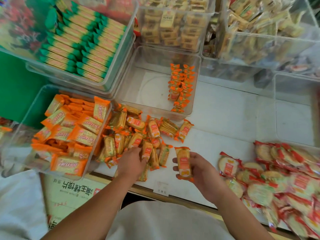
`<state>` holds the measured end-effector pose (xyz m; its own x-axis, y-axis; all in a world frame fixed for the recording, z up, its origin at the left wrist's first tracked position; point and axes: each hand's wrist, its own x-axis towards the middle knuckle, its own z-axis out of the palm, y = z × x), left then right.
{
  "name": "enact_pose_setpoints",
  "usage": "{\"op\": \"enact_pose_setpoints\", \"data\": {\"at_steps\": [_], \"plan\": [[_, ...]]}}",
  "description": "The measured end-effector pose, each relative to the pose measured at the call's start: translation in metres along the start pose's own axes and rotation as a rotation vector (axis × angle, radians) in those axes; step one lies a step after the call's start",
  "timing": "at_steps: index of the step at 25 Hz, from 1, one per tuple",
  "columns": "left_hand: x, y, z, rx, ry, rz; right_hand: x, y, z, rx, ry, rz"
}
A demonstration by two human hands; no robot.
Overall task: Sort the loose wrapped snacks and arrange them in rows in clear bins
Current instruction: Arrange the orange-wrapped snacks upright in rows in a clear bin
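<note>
One left hand (133,161), one right hand (199,168), one held snack (183,163), two snack rows (181,87) in centre bin (131,80)

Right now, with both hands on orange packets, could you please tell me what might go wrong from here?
The left hand pinches one snack from the loose pile near the shelf's front edge; neighbours could be nudged off.
The pile mixes similar orange wrappers, so a wrong one might join the row in the clear bin.
That row stands against one wall only; adding the packet held by the right hand could tip it.
</note>
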<state>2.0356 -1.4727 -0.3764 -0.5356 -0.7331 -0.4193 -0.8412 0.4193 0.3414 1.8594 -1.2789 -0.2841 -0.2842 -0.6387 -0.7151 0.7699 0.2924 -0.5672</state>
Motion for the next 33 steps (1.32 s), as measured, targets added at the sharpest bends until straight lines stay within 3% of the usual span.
{"op": "enact_pose_setpoints", "data": {"at_steps": [5,8,11,15,19,22,26,29,33], "plan": [[-0.006,-0.014,0.000,0.090,-0.083,0.010,-0.011,-0.007,0.012,-0.157,0.043,-0.089],[-0.003,-0.007,0.003,0.101,-0.068,0.002,-0.013,-0.007,0.019,-0.434,0.139,-0.171],[-0.012,0.003,-0.003,-0.162,0.004,0.016,-0.015,-0.004,0.020,-0.577,0.321,-0.222],[-0.042,0.017,-0.032,-0.543,-0.047,0.118,-0.016,-0.008,0.020,-0.613,0.446,-0.390],[-0.079,0.038,-0.059,-0.630,-0.063,0.296,-0.020,-0.019,0.020,-0.764,0.330,-0.477],[-0.101,0.063,-0.070,-0.753,-0.127,0.248,-0.028,-0.016,0.023,-0.744,0.217,-0.430],[-0.115,0.095,-0.058,-1.063,-0.049,0.100,-0.042,-0.006,0.010,-0.616,0.175,-0.394],[-0.125,0.112,-0.040,-1.164,-0.021,0.062,-0.056,-0.003,-0.001,-0.582,0.089,-0.388],[-0.120,0.108,-0.005,-1.055,-0.092,0.070,-0.061,0.002,-0.018,-0.639,0.226,-0.384]]}}
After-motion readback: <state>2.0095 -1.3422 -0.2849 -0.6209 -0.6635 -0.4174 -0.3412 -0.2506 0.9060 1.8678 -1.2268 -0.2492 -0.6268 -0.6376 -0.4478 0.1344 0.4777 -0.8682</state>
